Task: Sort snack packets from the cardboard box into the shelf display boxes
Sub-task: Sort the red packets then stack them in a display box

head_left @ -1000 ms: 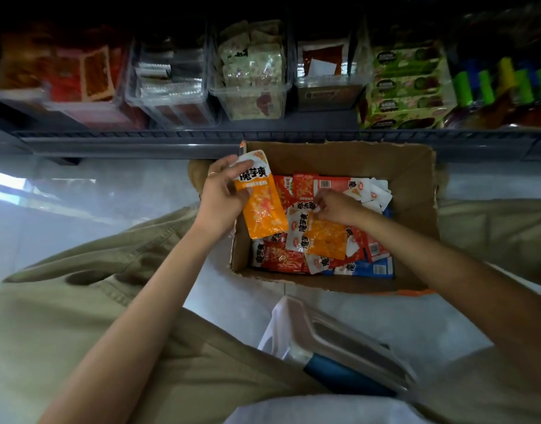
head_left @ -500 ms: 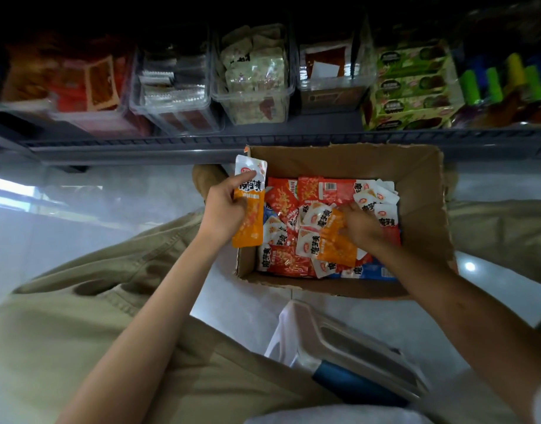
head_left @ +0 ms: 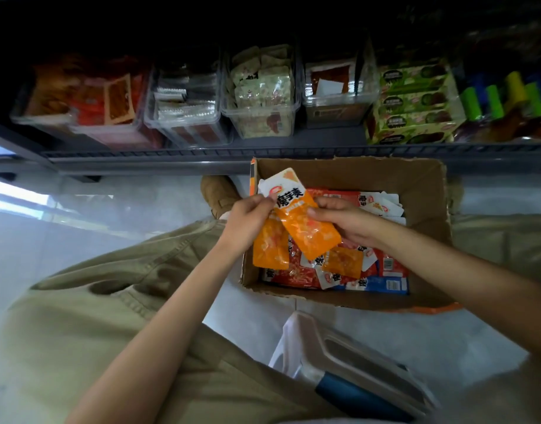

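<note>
trousers: khaki, loose, stitched pocket seam | shoe: tan, rounded toe | forearms, left hand, right hand: bare

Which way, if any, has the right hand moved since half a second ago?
Yes. Against the cardboard box, the right hand has shifted toward its left wall, bringing an orange packet to the left hand.

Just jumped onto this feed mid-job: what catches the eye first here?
The left hand and right hand grip one bright orange packet over the open cardboard box at centre, with a second orange packet under it in the left hand. Behind the box, clear display boxes of snacks line the dark shelf.
</note>
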Motion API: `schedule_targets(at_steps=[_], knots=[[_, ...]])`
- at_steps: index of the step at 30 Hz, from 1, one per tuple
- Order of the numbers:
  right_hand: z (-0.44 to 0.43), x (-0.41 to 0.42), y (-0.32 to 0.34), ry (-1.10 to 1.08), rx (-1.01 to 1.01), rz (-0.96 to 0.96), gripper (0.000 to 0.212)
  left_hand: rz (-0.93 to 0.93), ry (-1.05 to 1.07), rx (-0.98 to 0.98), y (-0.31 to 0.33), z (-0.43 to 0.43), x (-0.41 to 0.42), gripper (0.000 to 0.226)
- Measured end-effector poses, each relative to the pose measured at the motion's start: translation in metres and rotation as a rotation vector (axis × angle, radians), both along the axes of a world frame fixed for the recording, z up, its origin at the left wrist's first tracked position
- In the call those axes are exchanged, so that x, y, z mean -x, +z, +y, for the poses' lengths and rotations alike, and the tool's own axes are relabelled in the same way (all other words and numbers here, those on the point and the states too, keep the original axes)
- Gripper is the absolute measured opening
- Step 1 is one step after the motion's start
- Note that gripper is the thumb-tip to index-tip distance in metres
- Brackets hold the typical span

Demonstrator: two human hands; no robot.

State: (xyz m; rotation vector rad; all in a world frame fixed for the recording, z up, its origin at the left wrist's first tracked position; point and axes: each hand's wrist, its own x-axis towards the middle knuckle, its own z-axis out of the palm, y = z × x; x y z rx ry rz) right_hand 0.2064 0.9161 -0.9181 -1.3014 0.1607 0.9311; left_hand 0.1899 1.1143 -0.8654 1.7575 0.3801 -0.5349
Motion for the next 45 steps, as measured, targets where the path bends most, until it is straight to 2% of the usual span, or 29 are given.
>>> schedule_targets(at_steps=[3,7,8,11,14,15,17,20,22,23,25,28,31,33,35,39,41,43,45], knots=[[0.021,0.007,0.018,-0.055,0.074,-0.107,0.032,0.008,0.074,0.145,0.009,-0.005,-0.001,0.022],[0.036,0.017,0.031,0.034,0.19,-0.37,0.007,-0.143,-0.008,-0.015,0.008,-0.007,-0.002,0.013],[0.037,0.019,0.032,0.092,0.212,-0.401,0.008,-0.166,-0.034,-0.061,0.007,-0.007,-0.002,0.012],[0.031,0.017,0.032,0.184,0.264,-0.432,0.02,-0.232,-0.084,-0.153,0.011,-0.009,0.0,0.01],[0.011,0.007,0.005,0.118,0.291,-0.306,0.029,-0.277,-0.063,-0.16,0.015,-0.007,-0.001,0.011],[0.002,0.005,-0.012,0.124,0.356,-0.293,0.024,-0.285,-0.053,-0.176,0.015,-0.005,-0.003,0.013],[-0.019,0.007,-0.052,0.289,0.624,-0.356,0.002,-0.28,-0.028,-0.2,0.011,0.0,-0.006,0.016],[-0.035,0.023,-0.092,0.602,0.912,-0.354,0.046,-0.24,-0.008,-0.238,0.003,0.005,-0.004,0.022],[-0.035,0.032,-0.103,0.692,1.043,-0.344,0.077,-0.229,-0.023,-0.268,-0.002,0.005,-0.003,0.029],[-0.033,0.037,-0.108,0.711,1.097,-0.367,0.086,-0.229,-0.032,-0.274,-0.002,0.004,-0.003,0.03],[-0.026,0.045,-0.116,0.71,1.185,-0.441,0.092,-0.232,-0.038,-0.275,-0.004,0.003,-0.003,0.03],[-0.016,0.051,-0.12,0.647,1.268,-0.51,0.085,-0.235,-0.046,-0.28,-0.006,0.004,-0.004,0.03],[-0.012,0.051,-0.118,0.678,1.32,-0.527,0.076,-0.242,-0.063,-0.295,-0.006,0.004,-0.005,0.029],[-0.016,0.051,-0.118,0.706,1.309,-0.525,0.052,-0.239,-0.063,-0.298,-0.006,0.004,-0.004,0.028],[-0.021,0.047,-0.113,0.679,1.259,-0.43,0.028,-0.231,-0.059,-0.3,-0.004,0.004,-0.004,0.027],[-0.033,0.021,-0.07,0.487,1.166,-0.332,0.022,-0.273,-0.045,-0.292,0.002,0.0,-0.004,0.028],[-0.041,0.006,-0.033,0.275,0.975,-0.301,0.022,-0.324,-0.04,-0.263,0.008,-0.005,-0.004,0.026],[-0.048,0.0,0.017,0.055,0.659,-0.236,0.022,-0.384,-0.042,-0.23,0.015,-0.014,-0.004,0.023],[-0.056,0.001,0.067,0.018,0.433,-0.276,0.02,-0.442,-0.046,-0.198,0.024,-0.024,-0.005,0.028]])
